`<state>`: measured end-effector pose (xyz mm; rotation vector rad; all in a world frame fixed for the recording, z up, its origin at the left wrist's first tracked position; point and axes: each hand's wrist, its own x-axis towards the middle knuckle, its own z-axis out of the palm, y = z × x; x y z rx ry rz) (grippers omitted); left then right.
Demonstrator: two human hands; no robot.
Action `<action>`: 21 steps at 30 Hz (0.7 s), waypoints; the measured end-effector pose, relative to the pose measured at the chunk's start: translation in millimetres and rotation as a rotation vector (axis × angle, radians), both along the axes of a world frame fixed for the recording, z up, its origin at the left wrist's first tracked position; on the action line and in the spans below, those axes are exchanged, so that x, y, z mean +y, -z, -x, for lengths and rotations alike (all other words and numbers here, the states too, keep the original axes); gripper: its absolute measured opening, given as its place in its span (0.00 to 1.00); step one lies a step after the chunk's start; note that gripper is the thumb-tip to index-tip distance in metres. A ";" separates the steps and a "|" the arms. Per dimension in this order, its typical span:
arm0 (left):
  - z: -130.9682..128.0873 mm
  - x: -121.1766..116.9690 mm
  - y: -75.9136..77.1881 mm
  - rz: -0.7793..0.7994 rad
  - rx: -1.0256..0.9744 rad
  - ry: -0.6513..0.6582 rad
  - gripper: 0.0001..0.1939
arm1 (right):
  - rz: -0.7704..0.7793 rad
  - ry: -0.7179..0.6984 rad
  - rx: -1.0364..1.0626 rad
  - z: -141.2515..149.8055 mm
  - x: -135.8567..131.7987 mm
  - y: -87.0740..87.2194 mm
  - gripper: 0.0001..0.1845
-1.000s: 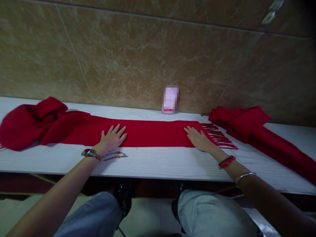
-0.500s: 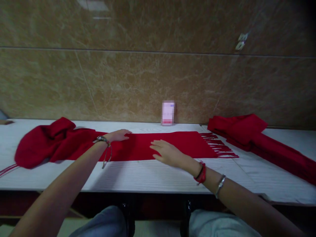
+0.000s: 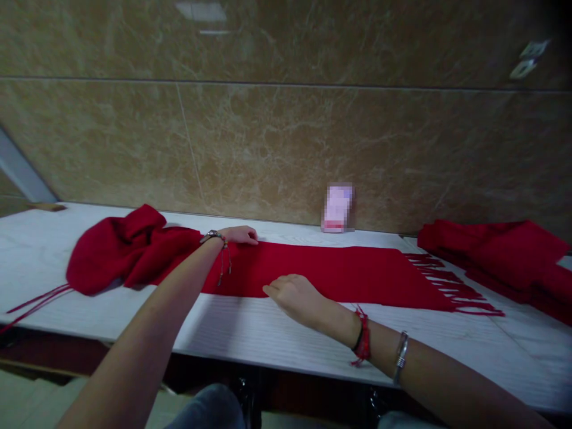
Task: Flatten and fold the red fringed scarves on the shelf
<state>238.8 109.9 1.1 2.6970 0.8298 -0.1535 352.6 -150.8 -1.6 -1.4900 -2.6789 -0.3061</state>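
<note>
A long red scarf (image 3: 353, 271) lies stretched along a white table (image 3: 277, 336), its left end bunched in a heap (image 3: 120, 250) and its fringed right end (image 3: 451, 289) flat. My left hand (image 3: 239, 234) reaches across to the scarf's far edge near the wall, fingers closed together on the cloth. My right hand (image 3: 292, 295) sits at the near edge of the scarf, fingers curled down onto the hem. Both hands are over the scarf's middle stretch, with the left one further left.
A second red scarf (image 3: 496, 253) lies folded at the right end of the table. A small pink box (image 3: 338, 207) leans against the brown tiled wall (image 3: 277, 137). Loose red fringe strands (image 3: 36, 298) trail off the heap at the left. My knees show below the table's front edge.
Both hands have left their flat places on the scarf; the left went to the far edge, the right slid left to the near edge. The view has shifted left.
</note>
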 end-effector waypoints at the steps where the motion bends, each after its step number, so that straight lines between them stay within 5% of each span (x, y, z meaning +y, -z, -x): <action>1: -2.5 1.5 0.9 0.013 -0.014 0.006 0.16 | -0.007 0.006 -0.005 2.1 1.7 0.8 0.10; 6: -12.4 6.4 4.1 0.054 -0.052 0.061 0.15 | -0.054 0.020 -0.044 8.5 8.7 5.1 0.09; 13: -16.2 4.7 8.2 0.047 -0.090 0.110 0.12 | -0.125 -0.159 -0.135 9.3 11.2 2.2 0.09; 21: -24.0 -2.3 8.4 0.067 -0.128 0.129 0.12 | -0.235 -0.053 -0.120 9.3 10.1 8.5 0.09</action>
